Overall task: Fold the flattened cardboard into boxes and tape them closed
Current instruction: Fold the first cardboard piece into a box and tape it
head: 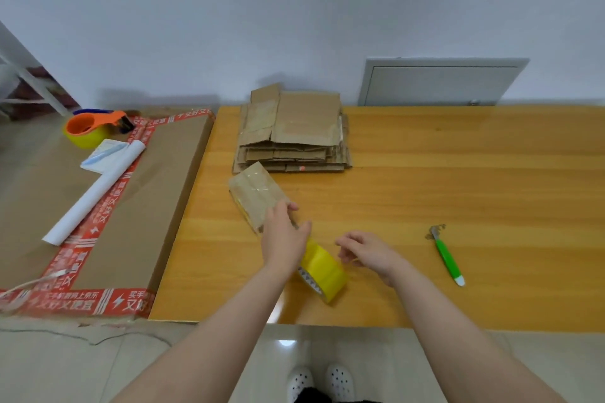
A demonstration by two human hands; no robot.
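A stack of flattened cardboard [294,131] lies at the back of the wooden table [458,173]. In front of it sits a small folded box [255,193], taped with clear tape. My left hand [284,232] rests on the box's near end, fingers spread over it. A yellow tape roll [324,271] stands on edge just below that hand, touching the wrist side. My right hand [370,252] hovers right of the roll, fingers loosely curled and pinching at a thin strand of tape.
A green-handled cutter [447,255] lies to the right. On the left stands a large brown carton [108,193] with red printed tape, bearing an orange tape dispenser [95,127], a white paper roll [95,193] and a small packet [103,155]. A grey wall hatch [438,82] is behind.
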